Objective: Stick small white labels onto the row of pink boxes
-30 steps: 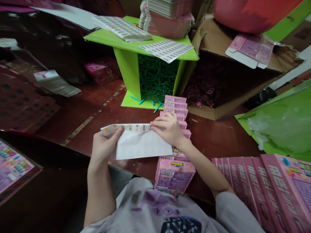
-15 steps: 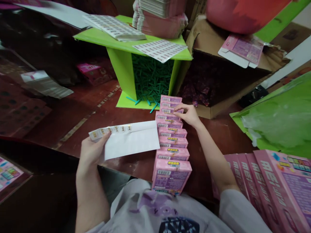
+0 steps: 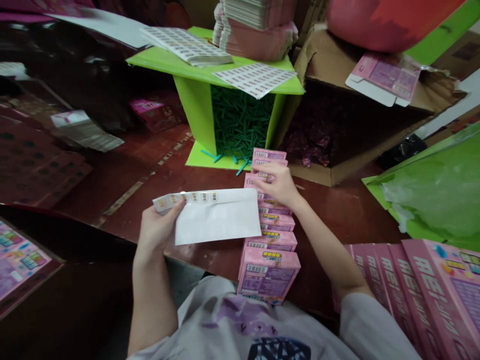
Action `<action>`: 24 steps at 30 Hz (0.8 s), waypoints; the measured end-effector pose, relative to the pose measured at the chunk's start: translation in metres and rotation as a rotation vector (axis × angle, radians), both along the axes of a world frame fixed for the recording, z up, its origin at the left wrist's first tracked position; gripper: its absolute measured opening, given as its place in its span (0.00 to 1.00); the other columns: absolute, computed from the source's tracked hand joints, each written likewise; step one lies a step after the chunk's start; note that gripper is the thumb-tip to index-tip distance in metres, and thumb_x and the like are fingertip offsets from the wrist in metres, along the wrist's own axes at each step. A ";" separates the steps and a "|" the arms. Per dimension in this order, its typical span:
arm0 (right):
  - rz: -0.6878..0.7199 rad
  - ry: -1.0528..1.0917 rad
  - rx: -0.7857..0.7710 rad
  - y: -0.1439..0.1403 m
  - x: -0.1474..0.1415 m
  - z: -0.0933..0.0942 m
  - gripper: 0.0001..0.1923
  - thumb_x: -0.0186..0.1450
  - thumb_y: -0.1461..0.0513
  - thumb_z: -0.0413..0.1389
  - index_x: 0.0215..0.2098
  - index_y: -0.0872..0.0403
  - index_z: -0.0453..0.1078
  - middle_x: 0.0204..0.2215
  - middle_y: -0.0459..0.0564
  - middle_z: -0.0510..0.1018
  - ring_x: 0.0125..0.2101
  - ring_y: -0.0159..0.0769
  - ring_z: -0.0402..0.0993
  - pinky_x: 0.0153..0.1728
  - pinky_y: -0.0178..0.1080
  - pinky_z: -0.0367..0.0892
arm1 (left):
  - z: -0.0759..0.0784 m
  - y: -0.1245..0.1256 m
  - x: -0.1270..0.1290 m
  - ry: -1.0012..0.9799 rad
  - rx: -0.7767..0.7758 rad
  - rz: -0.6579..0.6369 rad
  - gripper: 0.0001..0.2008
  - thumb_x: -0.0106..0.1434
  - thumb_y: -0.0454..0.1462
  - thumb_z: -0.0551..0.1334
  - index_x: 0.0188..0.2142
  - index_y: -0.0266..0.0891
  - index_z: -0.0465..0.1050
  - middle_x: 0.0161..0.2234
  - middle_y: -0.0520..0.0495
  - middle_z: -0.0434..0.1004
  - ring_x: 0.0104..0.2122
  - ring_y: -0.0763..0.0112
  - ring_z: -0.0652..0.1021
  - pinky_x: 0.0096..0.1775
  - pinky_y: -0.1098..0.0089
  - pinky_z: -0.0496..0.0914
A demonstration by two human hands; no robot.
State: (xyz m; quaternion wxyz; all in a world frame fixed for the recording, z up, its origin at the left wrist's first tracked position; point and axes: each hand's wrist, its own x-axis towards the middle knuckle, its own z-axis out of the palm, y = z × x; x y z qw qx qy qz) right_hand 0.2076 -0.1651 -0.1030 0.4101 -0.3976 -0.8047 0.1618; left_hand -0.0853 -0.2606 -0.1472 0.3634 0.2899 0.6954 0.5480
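My left hand (image 3: pixel 159 227) is closed on a sheet of stickers (image 3: pixel 217 217), thumb on top. Along the sheet's folded upper edge runs a row of small oval gold-and-dark stickers; the rest of the face I see is blank white. The sheet's right end overlaps a row of upright pink boxes (image 3: pixel 268 275). Above the farther boxes is my right hand (image 3: pixel 277 185), its fingers pointing left, with a gap between thumb and forefinger. It covers part of the box tops. Barcodes and yellow print show on several tops, and the nearer ones carry a small seal at the edge.
Behind the row stands a green bin (image 3: pixel 193 110) full of green sticks, with sticker sheets (image 3: pixel 257 80) on top. A cardboard box (image 3: pixel 333 170) with purple packets is beside it. Larger pink boxes (image 3: pixel 416 280) lean at the right; a carton (image 3: pixel 30 285) lies left.
My right hand has shifted left and slightly down across the box tops, its thumb and finger now apart. The view has shifted a little, and the sheet in my left hand appears farther right.
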 end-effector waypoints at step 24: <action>0.352 -0.044 -0.373 -0.016 -0.040 0.010 0.05 0.62 0.64 0.59 0.31 0.55 0.79 0.29 0.48 0.82 0.31 0.32 0.76 0.33 0.34 0.64 | 0.010 0.002 0.027 0.213 0.067 -0.139 0.17 0.49 0.46 0.70 0.32 0.36 0.79 0.33 0.46 0.81 0.28 0.68 0.77 0.29 0.74 0.70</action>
